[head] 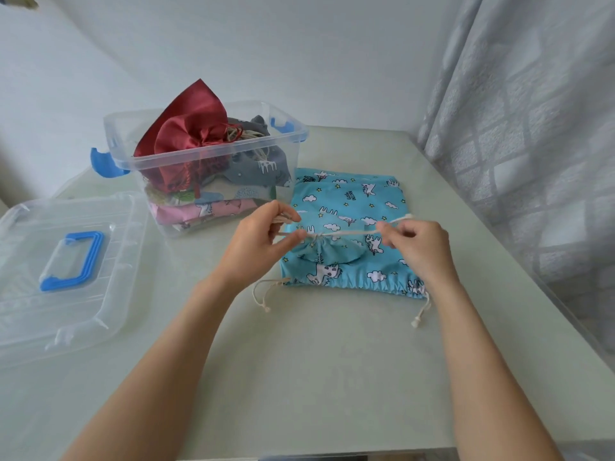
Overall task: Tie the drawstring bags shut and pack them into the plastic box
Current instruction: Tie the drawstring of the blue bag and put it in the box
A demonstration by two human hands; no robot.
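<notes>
- Turquoise cloth with a cloud-and-unicorn print makes up the small drawstring bag (327,252) at the centre of the frame; its gathered mouth sits bunched just under a taut cream cord (342,232).
- Left hand (256,241) pinches the cord's left end between thumb and fingertips, with loose loops of cord held above the pinch.
- Right hand (421,247) pinches the cord's right end, fingers curled round it — the line runs straight between the two hands.
- Beneath lies a larger bag (352,207) of the same print, flat on the pale table (332,361); its own drawstring ends (261,299) trail off the near edge on both sides, knotted at the tips.
- Clear plastic box (206,151) stands in the upper left of centre, just beside the flat bag, already holding a red satin bag (189,128) on top of grey, pink and other printed bags.
- Its lid (63,271) with a blue handle lies at the left edge of the frame.
- Grey patterned curtain (532,128) hangs at the right.
</notes>
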